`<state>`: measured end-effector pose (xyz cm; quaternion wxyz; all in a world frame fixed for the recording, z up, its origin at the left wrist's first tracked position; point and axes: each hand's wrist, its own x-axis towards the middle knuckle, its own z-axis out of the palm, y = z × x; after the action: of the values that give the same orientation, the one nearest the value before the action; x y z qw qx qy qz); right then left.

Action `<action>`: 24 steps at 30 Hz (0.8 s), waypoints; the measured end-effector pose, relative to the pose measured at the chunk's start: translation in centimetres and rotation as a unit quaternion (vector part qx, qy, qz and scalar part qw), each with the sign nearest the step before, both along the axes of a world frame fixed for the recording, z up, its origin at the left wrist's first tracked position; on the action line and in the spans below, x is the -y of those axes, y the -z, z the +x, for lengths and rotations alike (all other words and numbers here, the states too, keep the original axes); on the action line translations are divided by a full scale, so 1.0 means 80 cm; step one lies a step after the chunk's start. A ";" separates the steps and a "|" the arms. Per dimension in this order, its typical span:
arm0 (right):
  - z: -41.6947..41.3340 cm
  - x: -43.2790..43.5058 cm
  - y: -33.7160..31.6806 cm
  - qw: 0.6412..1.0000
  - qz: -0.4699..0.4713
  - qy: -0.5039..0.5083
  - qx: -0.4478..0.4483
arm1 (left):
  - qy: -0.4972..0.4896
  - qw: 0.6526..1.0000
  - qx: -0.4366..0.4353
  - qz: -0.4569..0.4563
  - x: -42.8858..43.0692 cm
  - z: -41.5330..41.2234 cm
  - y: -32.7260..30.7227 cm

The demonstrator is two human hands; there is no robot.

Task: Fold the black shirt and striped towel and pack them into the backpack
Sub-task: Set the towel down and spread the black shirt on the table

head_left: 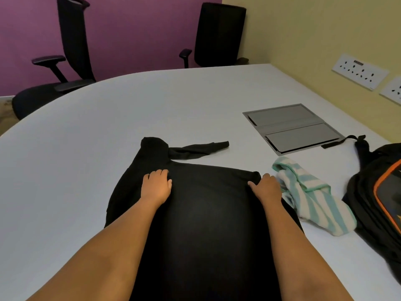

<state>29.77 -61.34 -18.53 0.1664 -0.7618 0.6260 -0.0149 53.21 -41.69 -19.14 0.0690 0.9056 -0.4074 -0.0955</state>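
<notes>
The black shirt [208, 213] lies spread on the white worktop [86, 161], its long axis running straight away from the person, with one sleeve trailing off to the right at the far end. Both hands sit at the ends of its far folded edge: the left hand [156, 185] and the right hand [265, 187] each have their fingers curled down into the cloth, gripping it. Just right of the shirt the striped towel [314, 196] lies crumpled, slanting from far-left to near-right. Beyond it, at the worktop's right edge, rests the black backpack [373, 192] with orange trim.
</notes>
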 end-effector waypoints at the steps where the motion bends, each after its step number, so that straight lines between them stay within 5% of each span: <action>1: 0.002 0.010 0.006 1.000 0.019 -0.004 -0.022 | 0.003 1.000 -0.004 -0.007 0.007 0.005 0.009; 4: 0.008 0.040 0.014 0.996 0.039 -0.024 -0.079 | -0.007 1.000 -0.021 0.000 0.021 0.017 0.031; 6: 0.013 0.065 0.009 0.997 -0.043 -0.027 -0.060 | -0.033 0.998 -0.043 0.021 0.026 0.024 0.044; 9: 0.019 0.093 -0.010 0.970 -0.222 0.014 0.098 | -0.052 0.997 -0.044 0.044 0.023 0.029 0.061; 13: 0.031 0.085 -0.009 0.954 -0.201 0.048 0.217 | -0.055 0.997 -0.007 0.056 0.008 0.032 0.078; 17: 0.039 0.019 0.034 0.953 -0.267 -0.112 0.093 | -0.063 0.997 0.005 0.052 -0.001 0.036 0.082; 24: 0.043 -0.035 0.084 0.990 -0.076 -0.108 -0.056 | -0.081 0.995 0.014 0.048 -0.018 0.050 0.083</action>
<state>33.19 -58.53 -25.25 0.0732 -0.8353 0.5449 -0.0022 57.24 -40.24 -25.78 0.0272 0.9392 -0.3284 -0.0967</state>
